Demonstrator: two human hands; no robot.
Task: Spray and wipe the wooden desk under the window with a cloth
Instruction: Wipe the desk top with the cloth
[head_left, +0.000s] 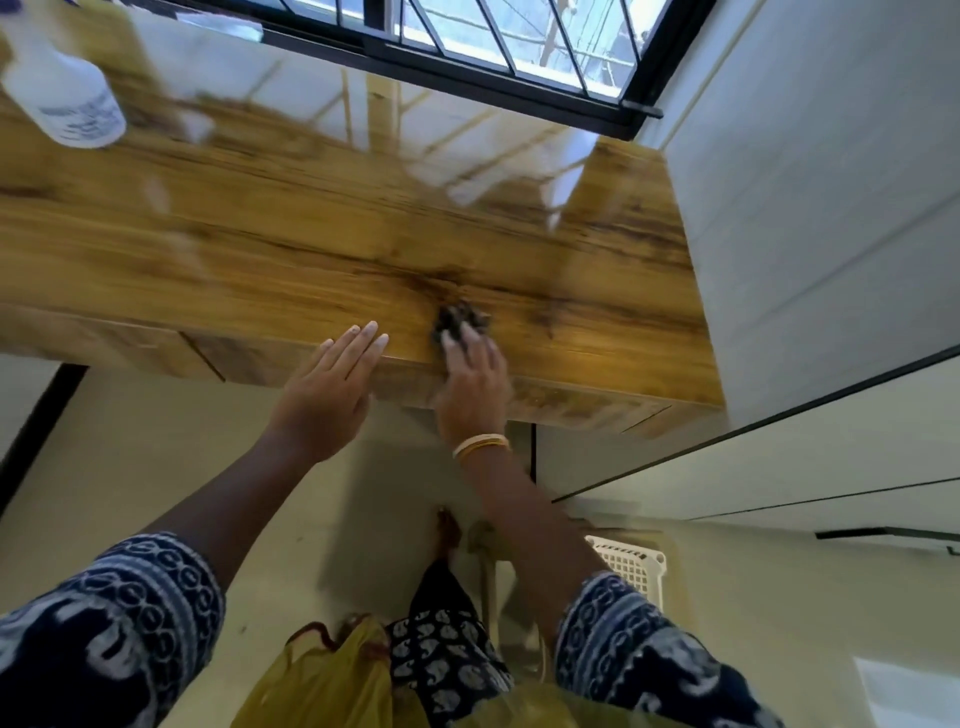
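The person was in the wiping step: the right hand (470, 384) pressed a small dark cloth (461, 319) onto the wooden desk (260, 249), close to its near edge at centre frame, beside a dark knot in the grain. That hand's grip looked bunched over the cloth, fingers laid on top and pinning it down rather than wrapping it fully. The left hand (332, 384) lay just to the left, its grip released, fingers straight and together with the tips resting at the desk's front edge, holding nothing. To do this step well, the judgement would be to keep the palm flat and the pressure even, work in overlapping strokes along the grain from the near edge toward the window (498, 47) at the top of the frame, and carry the cloth out to the right-hand corner by the white wall so no damp streaks were left; the glossy sheen across the far half suggested glare that could hide missed patches. The left hand could steady the body at the edge. Counted: one cloth, one spray bottle (62, 98) standing blurred at the upper left of the desk, one desk, two hands, and one white basket (634, 569) on the floor at lower right.
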